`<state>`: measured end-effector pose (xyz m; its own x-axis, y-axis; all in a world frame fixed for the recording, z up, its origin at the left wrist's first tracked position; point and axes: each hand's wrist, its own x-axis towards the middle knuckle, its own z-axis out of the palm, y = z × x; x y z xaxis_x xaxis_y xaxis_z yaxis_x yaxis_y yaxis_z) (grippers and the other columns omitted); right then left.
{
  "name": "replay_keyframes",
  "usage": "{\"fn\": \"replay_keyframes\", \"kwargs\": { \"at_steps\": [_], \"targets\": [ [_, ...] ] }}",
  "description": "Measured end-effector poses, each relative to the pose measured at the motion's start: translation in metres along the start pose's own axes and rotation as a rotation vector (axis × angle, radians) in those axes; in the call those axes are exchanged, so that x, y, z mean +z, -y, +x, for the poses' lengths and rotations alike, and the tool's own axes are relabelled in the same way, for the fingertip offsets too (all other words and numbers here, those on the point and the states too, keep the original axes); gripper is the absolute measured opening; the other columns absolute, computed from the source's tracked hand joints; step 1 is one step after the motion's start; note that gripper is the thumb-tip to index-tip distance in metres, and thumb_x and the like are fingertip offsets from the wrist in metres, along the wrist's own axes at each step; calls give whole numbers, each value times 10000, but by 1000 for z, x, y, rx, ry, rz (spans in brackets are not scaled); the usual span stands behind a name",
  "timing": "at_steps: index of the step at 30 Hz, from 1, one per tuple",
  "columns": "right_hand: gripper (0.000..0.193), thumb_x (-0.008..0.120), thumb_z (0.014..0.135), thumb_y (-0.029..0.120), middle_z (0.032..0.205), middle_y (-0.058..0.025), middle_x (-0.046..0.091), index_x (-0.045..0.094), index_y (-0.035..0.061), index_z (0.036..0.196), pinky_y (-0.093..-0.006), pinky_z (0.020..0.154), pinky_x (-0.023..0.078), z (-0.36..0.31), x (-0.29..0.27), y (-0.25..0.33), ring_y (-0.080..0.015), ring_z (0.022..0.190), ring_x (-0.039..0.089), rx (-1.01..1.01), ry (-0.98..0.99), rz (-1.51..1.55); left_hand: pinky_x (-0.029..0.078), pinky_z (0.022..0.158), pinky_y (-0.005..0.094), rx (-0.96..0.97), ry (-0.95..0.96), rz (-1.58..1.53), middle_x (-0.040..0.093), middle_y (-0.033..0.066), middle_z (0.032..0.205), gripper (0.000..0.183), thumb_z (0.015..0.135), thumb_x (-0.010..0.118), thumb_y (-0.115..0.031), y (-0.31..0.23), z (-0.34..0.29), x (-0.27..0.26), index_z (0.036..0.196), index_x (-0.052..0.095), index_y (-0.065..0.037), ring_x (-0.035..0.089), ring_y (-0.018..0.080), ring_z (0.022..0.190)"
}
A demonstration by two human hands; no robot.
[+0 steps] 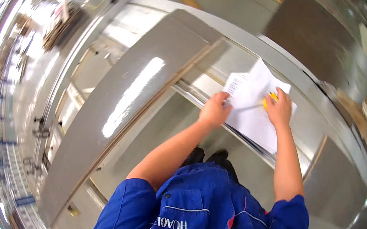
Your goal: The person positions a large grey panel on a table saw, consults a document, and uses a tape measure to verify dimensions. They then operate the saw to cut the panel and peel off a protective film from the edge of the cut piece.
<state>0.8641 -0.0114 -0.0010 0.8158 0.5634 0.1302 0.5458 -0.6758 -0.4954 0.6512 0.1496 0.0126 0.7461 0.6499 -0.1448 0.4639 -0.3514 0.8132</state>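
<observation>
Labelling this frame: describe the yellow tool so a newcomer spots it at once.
Start at the long, glossy grey panel, then go right to the white papers. The yellow tool is in the right hand, over the papers' right part. Small and partly hidden by the grip, it stands out by its bright yellow against the white sheets.

An open metal-framed table [238, 32] carries a long glossy grey panel [120, 87]; white papers [251, 96] lie over the table's rails

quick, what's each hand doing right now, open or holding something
Left hand: fingers curled at the papers; grip unclear.
Right hand: closed around a yellow tool, over the papers.
</observation>
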Motion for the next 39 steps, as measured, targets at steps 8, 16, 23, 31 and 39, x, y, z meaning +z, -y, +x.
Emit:
{"fn": "replay_keyframes", "kwargs": {
  "at_steps": [8,16,23,31,39],
  "targets": [
    [345,636,947,167,1227,-184,681,678,-55,1208,-386,949,509,-73,-124,157,-266,1066,646,-488,61,1055,549,999,413,128,-113,95,603,152,1363,456,915,754,-189,37,-139,-97,1337,618,-85,634,322,1194],
    [308,669,1008,456,1245,16,749,788,218,1163,-390,866,480,-154,-207,322,-284,1084,605,-995,607,2015,598,864,368,-284,-399,-145,662,138,1216,393,911,758,-116,130,-245,-176,1278,648,-28,692,238,1064],
    [321,679,984,492,1125,7,776,823,210,1031,-373,848,475,-183,-147,422,-259,1022,604,-1137,571,1920,603,849,356,-381,-428,-234,683,153,1188,360,921,736,-120,186,-321,-242,1255,658,-10,717,238,1003],
    [360,674,978,500,1189,-8,765,819,186,1075,-379,875,531,-197,-114,485,-272,1068,627,-1142,706,2036,583,850,331,-556,-466,-400,737,119,1098,328,925,738,-112,223,-368,-265,1225,664,-3,727,189,944],
    [570,760,899,319,1435,-210,606,623,-14,1341,-481,1087,459,-69,27,451,-384,1282,587,-1217,483,512,561,959,346,-523,-665,-466,739,131,1152,331,952,712,-69,209,-368,-269,1268,637,-4,719,204,1044]
  ]
}}
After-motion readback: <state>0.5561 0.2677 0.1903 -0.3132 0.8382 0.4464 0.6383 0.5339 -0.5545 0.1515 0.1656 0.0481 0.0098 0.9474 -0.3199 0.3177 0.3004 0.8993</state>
